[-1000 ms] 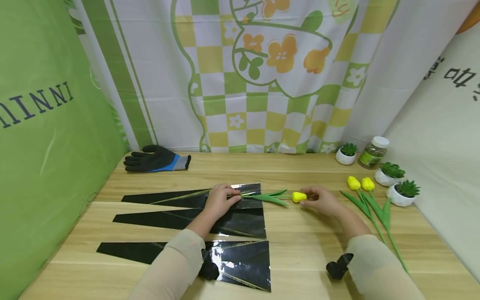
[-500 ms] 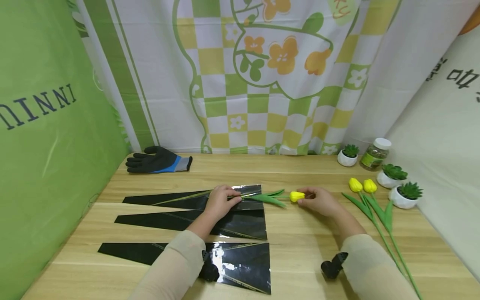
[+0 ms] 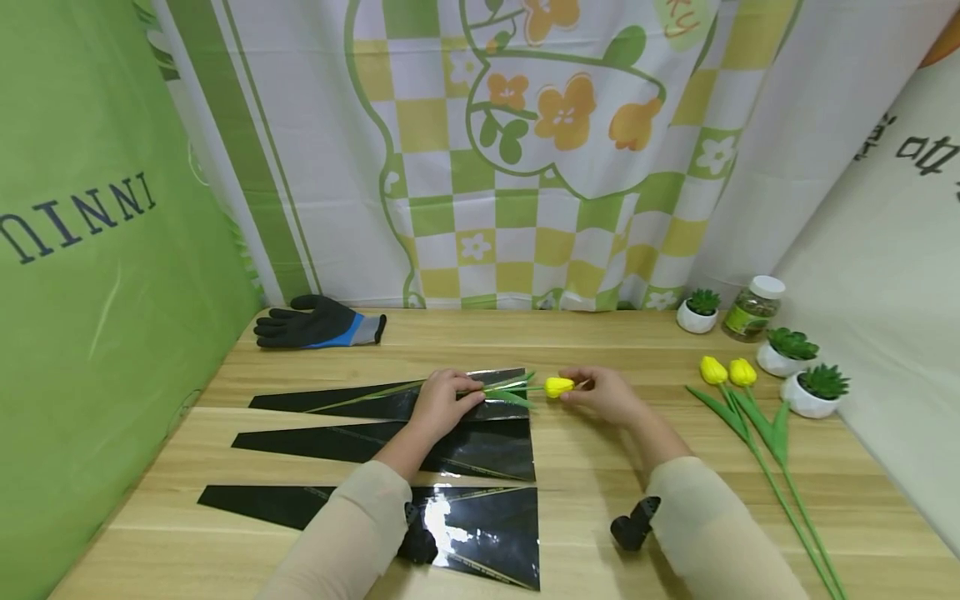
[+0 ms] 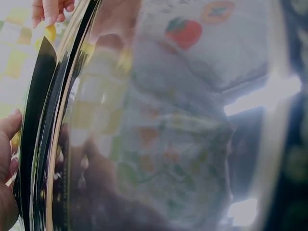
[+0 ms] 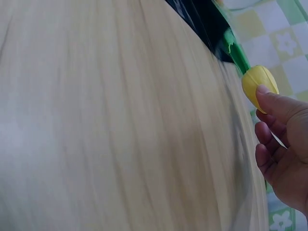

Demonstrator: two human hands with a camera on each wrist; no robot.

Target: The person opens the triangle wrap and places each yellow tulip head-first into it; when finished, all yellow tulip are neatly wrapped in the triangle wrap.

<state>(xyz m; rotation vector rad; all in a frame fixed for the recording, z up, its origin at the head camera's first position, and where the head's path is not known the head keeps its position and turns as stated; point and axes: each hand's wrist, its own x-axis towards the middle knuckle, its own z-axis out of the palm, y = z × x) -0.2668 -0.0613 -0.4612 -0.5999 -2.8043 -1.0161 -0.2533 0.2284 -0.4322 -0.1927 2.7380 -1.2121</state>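
A yellow artificial tulip (image 3: 558,387) lies level over the farthest black plastic flower sleeve (image 3: 337,398), stem toward the left. Its bloom (image 5: 259,83) is pinched at the tip between thumb and fingers of my right hand (image 3: 603,396). The green leaves (image 3: 510,393) are mostly inside the sleeve's wide end. My left hand (image 3: 444,404) lies across that sleeve, thumb and forefinger pinching it around the stem. In the left wrist view, glossy sleeve film fills most of the picture, with part of my left hand (image 4: 8,168) at the left edge.
Two more black sleeves (image 3: 480,446) lie nearer me. Two yellow tulips (image 3: 727,372) rest at the right, beside small potted succulents (image 3: 813,390) and a lidded jar (image 3: 752,308). A black and blue glove (image 3: 318,323) lies at the back left of the wooden table (image 3: 585,517).
My right hand has moved left with the tulip, whose leaves have slid into the sleeve and bloom now sits near its mouth. My left hand has stayed in place.
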